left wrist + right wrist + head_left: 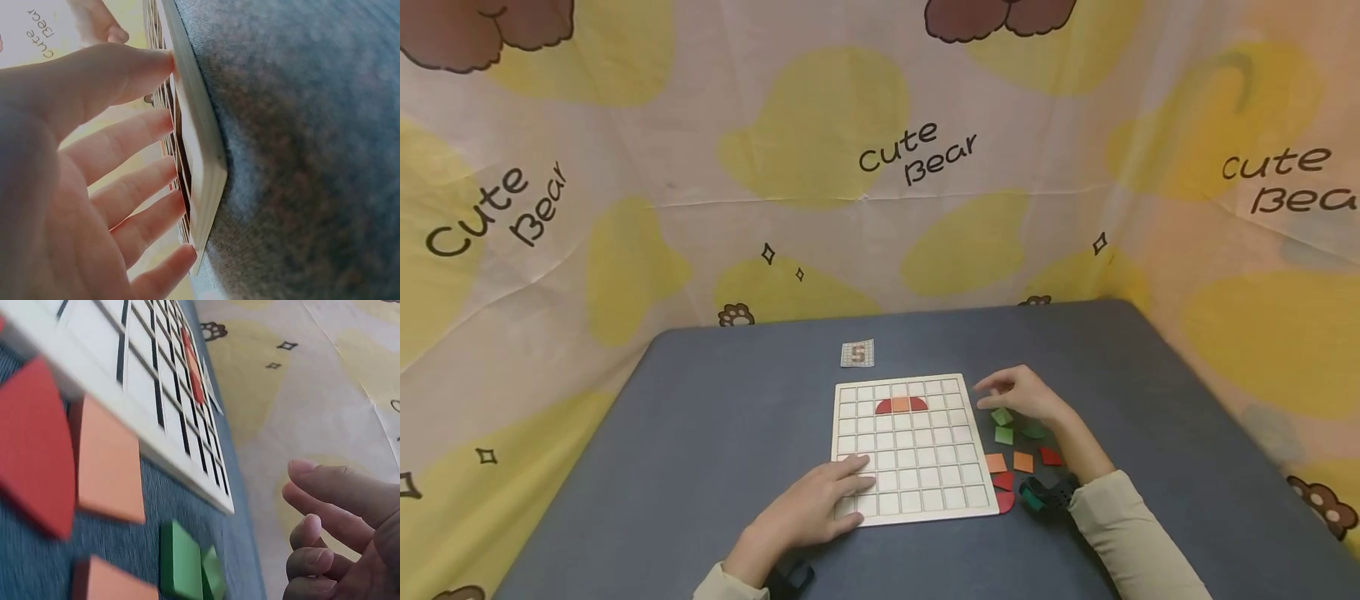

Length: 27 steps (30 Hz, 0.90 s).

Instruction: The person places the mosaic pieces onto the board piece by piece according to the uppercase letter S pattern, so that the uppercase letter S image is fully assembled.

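A white gridded board [928,458] lies on the table. In its upper rows an orange square tile [900,404] sits between two red curved tiles [918,404]. My left hand [808,508] rests on the board's lower left corner, fingers spread and fairly straight; in the left wrist view the fingertips [164,170] touch its edge. My right hand [1022,393] hovers beyond the board's right side, just above green tiles [1004,435]. It holds nothing: thumb and forefinger [328,481] reach forward, the other fingers loosely bent.
Right of the board lie loose orange tiles [1023,462] and red tiles [1051,457], some against its edge. A small card [857,353] with a figure on a grid lies behind the board. A patterned cloth [820,125] hangs around the grey table [715,400].
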Tool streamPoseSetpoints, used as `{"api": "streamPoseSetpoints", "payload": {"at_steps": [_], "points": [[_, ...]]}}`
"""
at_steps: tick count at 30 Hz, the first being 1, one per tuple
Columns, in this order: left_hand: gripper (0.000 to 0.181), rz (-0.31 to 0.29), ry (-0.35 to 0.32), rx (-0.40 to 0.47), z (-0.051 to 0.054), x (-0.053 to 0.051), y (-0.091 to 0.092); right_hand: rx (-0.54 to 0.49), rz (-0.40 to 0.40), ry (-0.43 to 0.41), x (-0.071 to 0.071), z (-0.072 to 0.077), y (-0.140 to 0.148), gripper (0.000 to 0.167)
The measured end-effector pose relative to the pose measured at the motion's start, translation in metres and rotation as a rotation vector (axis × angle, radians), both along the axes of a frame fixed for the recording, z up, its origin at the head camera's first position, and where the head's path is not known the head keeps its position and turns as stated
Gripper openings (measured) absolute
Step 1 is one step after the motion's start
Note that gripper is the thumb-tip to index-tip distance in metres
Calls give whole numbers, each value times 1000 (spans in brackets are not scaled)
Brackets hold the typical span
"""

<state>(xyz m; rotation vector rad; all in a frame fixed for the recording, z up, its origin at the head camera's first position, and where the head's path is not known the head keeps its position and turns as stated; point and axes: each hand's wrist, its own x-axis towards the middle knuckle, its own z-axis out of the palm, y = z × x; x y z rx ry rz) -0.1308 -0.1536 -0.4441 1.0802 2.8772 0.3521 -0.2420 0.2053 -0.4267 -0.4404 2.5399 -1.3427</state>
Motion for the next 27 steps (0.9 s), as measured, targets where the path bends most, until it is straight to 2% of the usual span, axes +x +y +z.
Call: {"api": "streamPoseSetpoints", "payload": {"at_steps": [8, 18, 24, 27], "points": [[42, -34, 61, 9, 2, 1, -2, 29, 43, -6, -3, -6, 25, 37], [42, -27, 53, 9, 2, 4, -1, 48, 81, -37, -5, -12, 41, 37], [42, -31, 84, 15, 2, 4, -2, 57, 123, -53, -10, -16, 42, 35], [41, -30, 83, 14, 2, 3, -1, 63, 119, -59, -11, -17, 42, 36]]}}
